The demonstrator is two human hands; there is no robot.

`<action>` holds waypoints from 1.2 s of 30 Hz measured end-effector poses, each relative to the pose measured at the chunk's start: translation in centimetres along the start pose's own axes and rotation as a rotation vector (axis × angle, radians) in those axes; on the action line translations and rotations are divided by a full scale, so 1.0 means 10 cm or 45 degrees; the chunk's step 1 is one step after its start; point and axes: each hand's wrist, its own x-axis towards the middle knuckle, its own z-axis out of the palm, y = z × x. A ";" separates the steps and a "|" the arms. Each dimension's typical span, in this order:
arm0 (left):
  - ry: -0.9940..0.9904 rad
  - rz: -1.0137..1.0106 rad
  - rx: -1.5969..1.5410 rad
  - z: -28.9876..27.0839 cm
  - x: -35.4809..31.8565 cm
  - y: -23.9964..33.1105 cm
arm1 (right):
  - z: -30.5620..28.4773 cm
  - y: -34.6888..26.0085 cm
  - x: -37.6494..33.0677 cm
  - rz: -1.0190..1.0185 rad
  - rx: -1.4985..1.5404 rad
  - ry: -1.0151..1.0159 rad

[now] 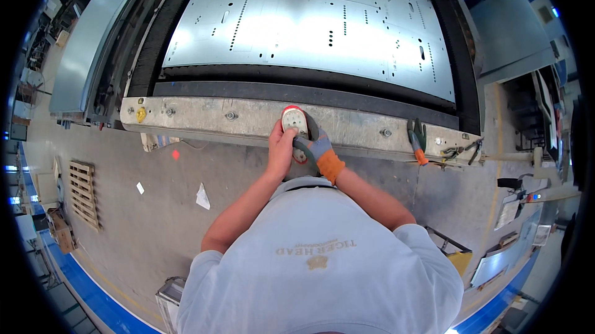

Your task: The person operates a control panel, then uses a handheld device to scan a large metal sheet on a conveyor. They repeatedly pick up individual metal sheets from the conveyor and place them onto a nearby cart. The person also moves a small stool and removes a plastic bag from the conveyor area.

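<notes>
Both my hands meet at the front rail of the machine bed, around an elongated pale pad with a red rim (294,117) and small holes. It looks like the underside of a hand-held sander, but the hands cover its middle. My left hand (282,143) is bare and closed on its left side, with the thumb on the pale face. My right hand (318,146) wears a grey glove with an orange cuff and grips its right side. A second grey and orange glove (417,142) lies on the rail to the right.
A large holed metal sheet (310,30) lies on the bed behind the bolted front rail (198,111). Pliers-like tools (462,150) rest at the rail's right end. A wooden pallet (83,193) and white scraps (202,196) are on the floor at left.
</notes>
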 end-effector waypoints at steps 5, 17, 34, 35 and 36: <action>0.005 0.026 0.010 0.04 0.01 -0.01 | -0.04 0.21 0.06 -0.070 -0.099 0.046; 0.025 0.003 -0.013 0.06 -0.04 -0.03 | -0.03 0.18 0.00 -0.065 -0.055 0.025; 0.067 0.005 0.014 0.01 -0.06 -0.07 | 0.00 0.27 0.01 -0.047 -0.146 0.090; 0.066 0.008 0.006 0.03 -0.06 -0.08 | -0.02 0.34 0.03 -0.020 -0.183 0.074; 0.064 0.010 -0.001 0.03 -0.06 -0.08 | -0.03 0.42 0.06 0.008 -0.219 0.059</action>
